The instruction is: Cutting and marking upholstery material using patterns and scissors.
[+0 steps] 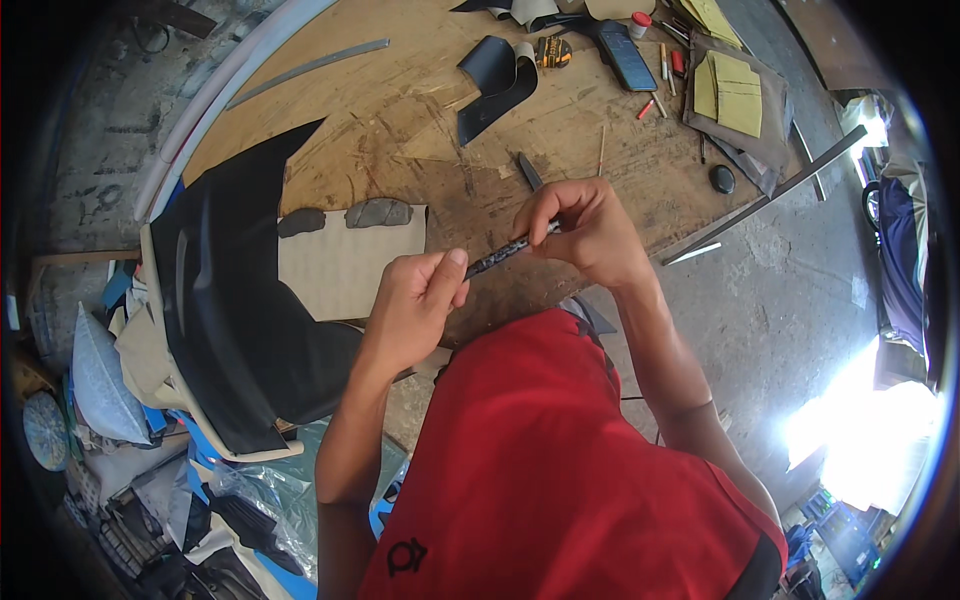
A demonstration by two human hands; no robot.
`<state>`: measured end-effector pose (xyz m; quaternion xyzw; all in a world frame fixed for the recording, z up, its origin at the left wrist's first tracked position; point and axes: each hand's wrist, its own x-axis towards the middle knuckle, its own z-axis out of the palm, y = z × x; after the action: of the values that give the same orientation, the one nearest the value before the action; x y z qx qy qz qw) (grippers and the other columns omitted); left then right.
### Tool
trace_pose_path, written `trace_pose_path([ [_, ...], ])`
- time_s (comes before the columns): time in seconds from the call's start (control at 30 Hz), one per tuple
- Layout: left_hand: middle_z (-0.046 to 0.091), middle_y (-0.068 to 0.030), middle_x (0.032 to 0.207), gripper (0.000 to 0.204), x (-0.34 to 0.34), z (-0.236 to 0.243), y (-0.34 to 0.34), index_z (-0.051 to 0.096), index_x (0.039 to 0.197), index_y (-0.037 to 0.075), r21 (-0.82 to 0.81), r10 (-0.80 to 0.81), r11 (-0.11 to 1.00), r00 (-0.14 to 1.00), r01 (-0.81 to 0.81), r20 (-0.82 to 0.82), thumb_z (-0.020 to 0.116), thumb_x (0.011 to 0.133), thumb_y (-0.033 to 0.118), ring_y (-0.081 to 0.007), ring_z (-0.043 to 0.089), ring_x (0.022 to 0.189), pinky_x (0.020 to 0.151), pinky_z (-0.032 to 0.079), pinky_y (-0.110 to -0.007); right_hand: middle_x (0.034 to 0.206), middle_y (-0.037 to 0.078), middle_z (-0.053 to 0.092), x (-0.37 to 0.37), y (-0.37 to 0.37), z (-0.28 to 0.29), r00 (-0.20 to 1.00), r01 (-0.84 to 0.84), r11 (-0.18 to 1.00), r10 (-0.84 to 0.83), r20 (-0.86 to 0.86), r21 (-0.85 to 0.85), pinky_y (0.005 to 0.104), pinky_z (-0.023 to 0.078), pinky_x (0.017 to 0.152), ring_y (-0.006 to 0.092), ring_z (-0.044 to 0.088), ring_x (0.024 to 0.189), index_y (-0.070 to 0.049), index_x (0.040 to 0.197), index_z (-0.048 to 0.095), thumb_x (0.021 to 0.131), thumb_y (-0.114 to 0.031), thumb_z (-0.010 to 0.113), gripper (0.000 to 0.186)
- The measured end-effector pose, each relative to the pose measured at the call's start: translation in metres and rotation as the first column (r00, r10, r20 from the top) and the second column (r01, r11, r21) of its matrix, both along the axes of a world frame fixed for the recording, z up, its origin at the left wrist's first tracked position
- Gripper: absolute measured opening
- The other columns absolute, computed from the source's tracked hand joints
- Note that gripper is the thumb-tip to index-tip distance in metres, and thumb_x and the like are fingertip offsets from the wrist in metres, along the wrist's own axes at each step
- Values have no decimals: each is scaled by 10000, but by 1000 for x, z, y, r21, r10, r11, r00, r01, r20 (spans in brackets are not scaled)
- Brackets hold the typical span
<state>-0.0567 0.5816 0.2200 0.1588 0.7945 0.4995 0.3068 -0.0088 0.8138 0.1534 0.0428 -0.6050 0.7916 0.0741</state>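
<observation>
My left hand is closed on the lower end of a slim, dark speckled rod, and my right hand pinches its upper end, holding it above the wooden worktable. Beneath and left of the rod lies a cream rectangular sheet bearing two grey irregular pieces along its far edge. A large black sheet of material covers the table's left side. A dark narrow pointed object lies just beyond my right hand.
Black strips, a tape measure, a phone, markers, yellow pieces and a round black object sit toward the back right. A long bar crosses the right edge. Piled fabric and plastic lie lower left.
</observation>
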Motion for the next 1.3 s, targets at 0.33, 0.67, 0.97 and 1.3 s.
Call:
trace_pose_path([
  [0.33,507,-35,594,455,1,13,4,571,685,16,-146,-98,987,963,63,-249,530,1068,258,-157,409,548,546,353,-333,799,32,728,7,4,41,836,-218,976,192,515,-12,187,501,684,90,627,691,0,868,766,795,96,809,129],
  [0.67,485,-17,597,468,-1,8,5,553,669,25,-10,-2,1000,997,2,-74,522,1073,260,-140,395,558,547,347,-320,753,63,718,8,-12,15,991,-17,989,37,131,-147,207,537,586,106,629,600,-11,945,736,846,20,834,143],
  [0.97,570,-21,688,239,11,3,2,673,905,20,136,101,988,965,-69,-240,581,1045,191,-137,460,609,588,386,-300,762,107,733,9,-25,18,957,124,900,2,289,-418,226,541,512,124,652,569,2,980,679,883,-32,827,180],
  [1.3,654,-24,870,228,16,11,-10,686,1130,48,53,69,998,544,-44,-836,718,904,56,-195,554,753,732,432,-333,756,138,729,11,-22,22,962,160,826,-8,273,-540,217,483,452,134,625,520,-2,975,638,990,-66,711,98],
])
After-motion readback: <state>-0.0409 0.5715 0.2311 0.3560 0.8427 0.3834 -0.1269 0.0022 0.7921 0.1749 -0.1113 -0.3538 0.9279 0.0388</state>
